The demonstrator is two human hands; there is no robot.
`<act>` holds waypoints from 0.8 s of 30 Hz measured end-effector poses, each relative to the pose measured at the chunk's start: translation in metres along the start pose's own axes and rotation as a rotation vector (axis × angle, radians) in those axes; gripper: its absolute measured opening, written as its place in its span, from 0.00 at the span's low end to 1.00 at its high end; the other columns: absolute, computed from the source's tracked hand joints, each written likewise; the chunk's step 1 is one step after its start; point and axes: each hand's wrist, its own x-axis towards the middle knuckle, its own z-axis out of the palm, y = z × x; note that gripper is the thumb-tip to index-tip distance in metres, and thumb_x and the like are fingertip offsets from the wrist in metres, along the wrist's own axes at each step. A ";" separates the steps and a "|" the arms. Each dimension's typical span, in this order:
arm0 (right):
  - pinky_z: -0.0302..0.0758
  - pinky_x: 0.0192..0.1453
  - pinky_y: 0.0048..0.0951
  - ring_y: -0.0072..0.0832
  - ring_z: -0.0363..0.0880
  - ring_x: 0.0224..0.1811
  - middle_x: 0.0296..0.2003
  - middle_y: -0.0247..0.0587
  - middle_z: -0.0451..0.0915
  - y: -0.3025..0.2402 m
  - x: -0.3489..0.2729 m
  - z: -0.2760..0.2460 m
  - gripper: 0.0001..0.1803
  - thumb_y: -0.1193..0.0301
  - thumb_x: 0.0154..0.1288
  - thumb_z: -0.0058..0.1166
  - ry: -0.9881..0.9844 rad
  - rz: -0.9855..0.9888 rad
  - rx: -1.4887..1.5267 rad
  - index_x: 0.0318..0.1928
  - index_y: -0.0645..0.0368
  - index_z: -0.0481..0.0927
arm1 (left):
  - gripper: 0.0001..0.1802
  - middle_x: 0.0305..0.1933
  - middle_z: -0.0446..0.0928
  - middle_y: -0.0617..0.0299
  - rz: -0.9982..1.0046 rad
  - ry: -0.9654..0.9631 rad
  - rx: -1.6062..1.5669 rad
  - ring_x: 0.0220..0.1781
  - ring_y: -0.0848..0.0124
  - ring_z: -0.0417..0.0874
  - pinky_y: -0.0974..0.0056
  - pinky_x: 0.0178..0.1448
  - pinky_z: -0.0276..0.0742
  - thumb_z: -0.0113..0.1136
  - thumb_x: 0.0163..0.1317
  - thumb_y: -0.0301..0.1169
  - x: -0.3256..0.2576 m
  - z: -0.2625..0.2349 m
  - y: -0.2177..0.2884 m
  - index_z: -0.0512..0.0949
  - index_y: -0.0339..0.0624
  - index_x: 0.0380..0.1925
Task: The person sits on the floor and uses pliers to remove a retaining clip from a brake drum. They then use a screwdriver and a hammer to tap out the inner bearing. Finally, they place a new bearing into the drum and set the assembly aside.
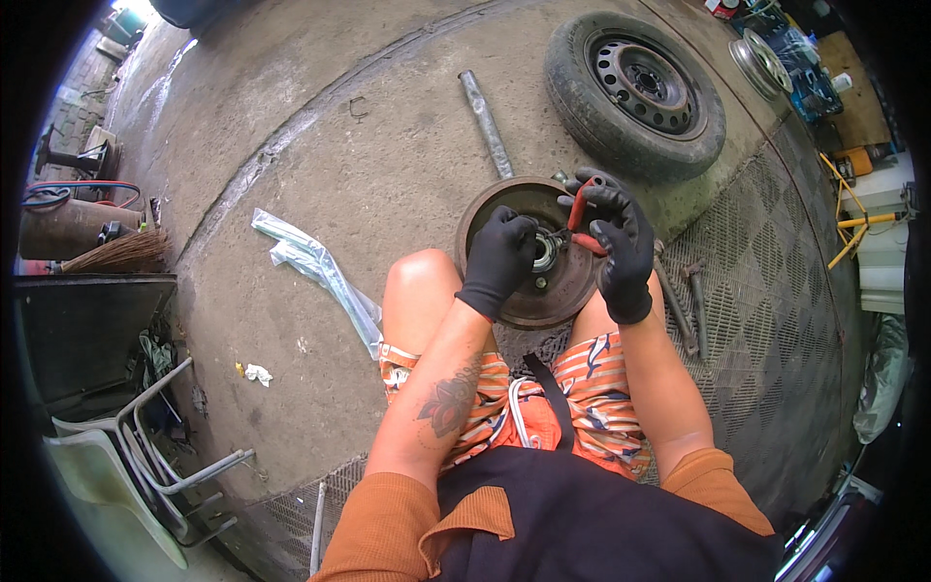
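Observation:
A rusty brake drum (579,301) lies between my knees, with a shiny metal ring (546,254) at its hub. My left hand (502,254), in a black glove, is closed at the left side of the hub; whatever its fingertips pinch is hidden. In my right hand (626,242), also gloved, is a pair of pliers with red handles (580,206). The two handles stand spread apart, and the jaws point left to the hub beside my left fingers. Whether the jaw tips touch the ring I cannot tell.
A wheel with its tyre (572,102) lies beyond the drum, near a metal pipe (485,121). Long metal tools (679,303) rest right of my knee on a patterned mat (747,291). Clear plastic wrapping (325,272) lies left; a chair (107,495) stands lower left.

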 end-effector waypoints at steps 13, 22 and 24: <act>0.70 0.71 0.44 0.44 0.76 0.64 0.65 0.57 0.71 -0.008 -0.006 0.004 0.27 0.77 0.59 0.43 -0.001 0.014 -0.005 0.60 0.72 0.74 | 0.05 0.34 0.79 0.53 0.010 0.034 0.026 0.35 0.53 0.83 0.55 0.39 0.79 0.67 0.51 0.25 -0.001 0.002 0.005 0.84 0.44 0.30; 0.68 0.72 0.43 0.44 0.74 0.66 0.67 0.56 0.68 -0.013 -0.007 0.007 0.28 0.76 0.59 0.44 -0.027 0.006 -0.055 0.61 0.73 0.73 | 0.05 0.34 0.78 0.53 0.003 0.027 0.047 0.35 0.52 0.83 0.54 0.39 0.79 0.68 0.50 0.26 0.000 0.003 0.004 0.84 0.44 0.29; 0.67 0.73 0.42 0.44 0.74 0.67 0.68 0.56 0.68 -0.013 -0.007 0.008 0.28 0.76 0.59 0.44 -0.023 0.001 -0.077 0.62 0.73 0.73 | 0.05 0.34 0.78 0.53 0.011 0.042 0.041 0.35 0.53 0.83 0.54 0.38 0.78 0.67 0.50 0.25 0.000 0.004 0.004 0.84 0.44 0.29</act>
